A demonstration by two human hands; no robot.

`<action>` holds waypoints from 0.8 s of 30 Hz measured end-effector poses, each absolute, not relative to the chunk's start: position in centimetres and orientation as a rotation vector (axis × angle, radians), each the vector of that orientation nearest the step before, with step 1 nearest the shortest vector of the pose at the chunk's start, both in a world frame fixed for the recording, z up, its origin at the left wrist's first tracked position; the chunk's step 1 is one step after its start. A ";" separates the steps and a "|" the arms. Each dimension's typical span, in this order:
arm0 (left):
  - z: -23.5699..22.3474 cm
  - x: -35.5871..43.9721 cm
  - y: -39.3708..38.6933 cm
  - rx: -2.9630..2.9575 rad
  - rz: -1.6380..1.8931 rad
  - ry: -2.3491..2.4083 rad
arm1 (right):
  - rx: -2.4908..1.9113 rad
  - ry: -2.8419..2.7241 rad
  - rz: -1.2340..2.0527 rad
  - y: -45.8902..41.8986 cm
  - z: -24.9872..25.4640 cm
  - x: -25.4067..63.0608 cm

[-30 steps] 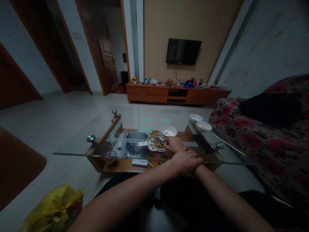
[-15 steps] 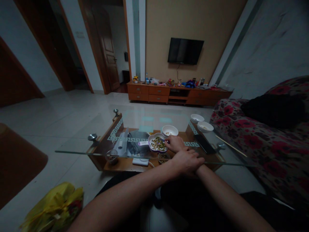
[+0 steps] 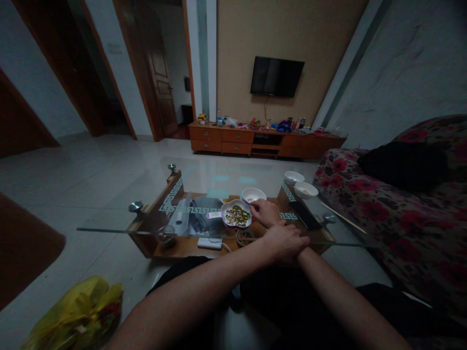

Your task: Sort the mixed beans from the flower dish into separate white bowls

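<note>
Beans and small bits, some green, some brown and some pale (image 3: 236, 216), lie spread out in a flower-shaped dish (image 3: 223, 221) with a purple side. The dish is near the middle of the near edge of the glass table (image 3: 120, 214). Its handle points left and has a white label (image 3: 214, 215) with dark writing, too small to read. The television (image 3: 277, 77) has a tiny pale mark on its bottom edge, too small to read too.

The right hand (image 3: 265, 213) reaches in from the near right, with its palm down. Its finger and thumb tips come close together by the right rim of the dish. It is too dark and small to tell if they pinch a thing. The left arm crosses in front of the body, and the left hand (image 3: 286, 241) lies over the right wrist, with its fingers bent across it. Its thumb is hard to see, so how tightly it holds cannot be told.

Just behind the dish is a white bowl (image 3: 254, 194) with a few bits inside. Two more bowls (image 3: 299, 184) sit close together toward the far right corner. A flat black thing (image 3: 305, 215) is right of the hands, and a thin stick (image 3: 345, 218) lies by the right edge. A small bowl of beans (image 3: 245, 237) shows at the near edge.
</note>
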State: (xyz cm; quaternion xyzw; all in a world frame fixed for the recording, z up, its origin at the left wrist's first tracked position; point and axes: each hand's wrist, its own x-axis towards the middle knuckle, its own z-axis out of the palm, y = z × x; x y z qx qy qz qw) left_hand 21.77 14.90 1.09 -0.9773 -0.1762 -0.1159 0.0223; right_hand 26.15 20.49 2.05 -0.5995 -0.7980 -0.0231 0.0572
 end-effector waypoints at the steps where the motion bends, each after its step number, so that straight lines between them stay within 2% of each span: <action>1: 0.9 21.6 14.9 -3.034 -0.352 -0.559 | -1.805 -2.429 -0.051 20.4 1.9 25.8; 7: 0.0 20.4 15.2 -3.032 -0.340 -0.630 | -1.807 -2.501 0.091 20.4 1.7 23.9; 24: 0.4 20.0 15.0 -3.027 -0.305 -0.664 | -1.784 -2.485 0.078 21.3 0.2 24.1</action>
